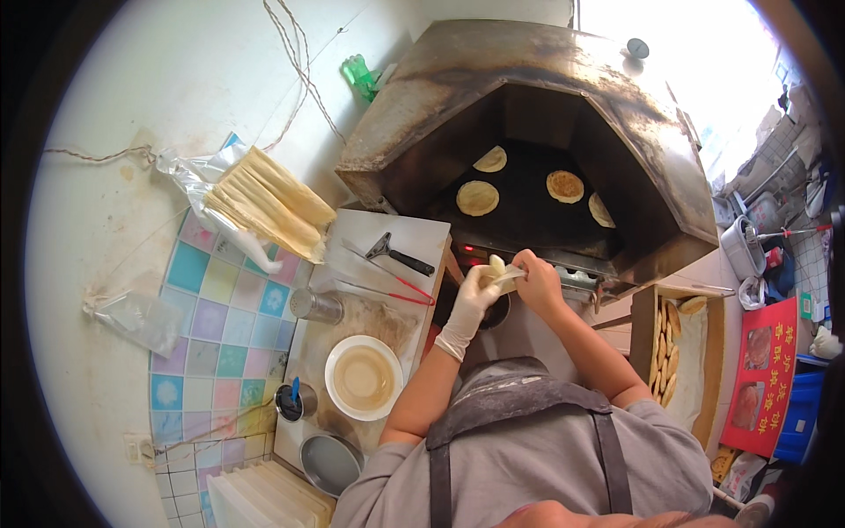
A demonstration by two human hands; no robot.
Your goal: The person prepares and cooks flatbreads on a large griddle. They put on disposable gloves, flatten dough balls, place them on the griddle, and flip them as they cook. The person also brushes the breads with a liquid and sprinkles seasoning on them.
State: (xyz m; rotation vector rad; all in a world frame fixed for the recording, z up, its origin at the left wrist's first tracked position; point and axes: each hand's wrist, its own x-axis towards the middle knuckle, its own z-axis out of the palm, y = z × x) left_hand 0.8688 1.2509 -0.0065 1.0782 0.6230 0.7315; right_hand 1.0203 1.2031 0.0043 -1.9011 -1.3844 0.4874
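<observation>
My left hand (474, 298) wears a thin white glove, its fingers spread near the oven's front edge. With bare fingers, my right hand (538, 280) pinches a thin whitish glove (511, 274) whose loose end reaches my left hand; whether it is a second glove or part of the worn one is hard to tell. Beyond both hands, several round flatbreads (478, 198) lie on the dark baking plate (528, 228) inside the metal oven (409, 119). One flatbread (565, 187) has a browned top. Another at the right is partly hidden by the oven wall.
At the left, a counter (396, 231) bears red-handled tongs (412, 297), a black-handled scraper (409, 261), a metal shaker (317, 306), a white bowl of liquid (364, 378) and a round metal pan (331, 464). A wooden tray (713, 369) with baked breads (667, 356) stands at the right.
</observation>
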